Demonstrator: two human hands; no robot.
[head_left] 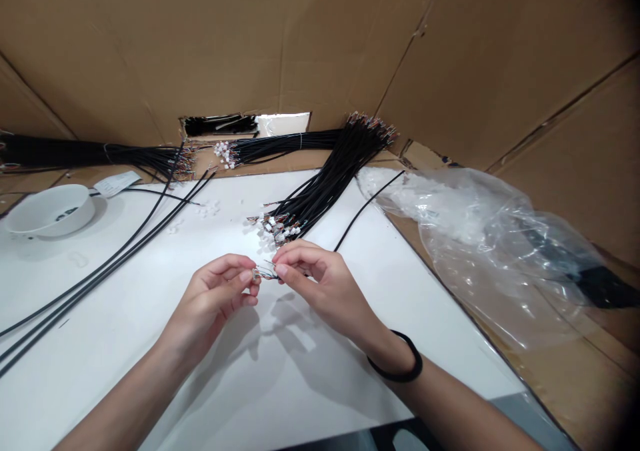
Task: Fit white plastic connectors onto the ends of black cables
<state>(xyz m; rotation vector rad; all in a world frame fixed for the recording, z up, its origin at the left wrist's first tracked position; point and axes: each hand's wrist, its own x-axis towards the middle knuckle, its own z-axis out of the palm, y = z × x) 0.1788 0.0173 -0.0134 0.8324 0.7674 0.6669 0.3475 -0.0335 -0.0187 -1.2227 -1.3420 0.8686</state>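
Wire connector (264,273) clamped between fingertips of left hand (213,297) and right hand (317,284), held just above white table (310,411); 3 black cable bundles (325,184) lying gathered beyond, loose black cables (90,284) at left not yet bundled.

Black cables (320,191) end in white connectors (275,231) on the white tabletop (90,344), beside a black wristband (395,357) and brown cardboard (500,57).
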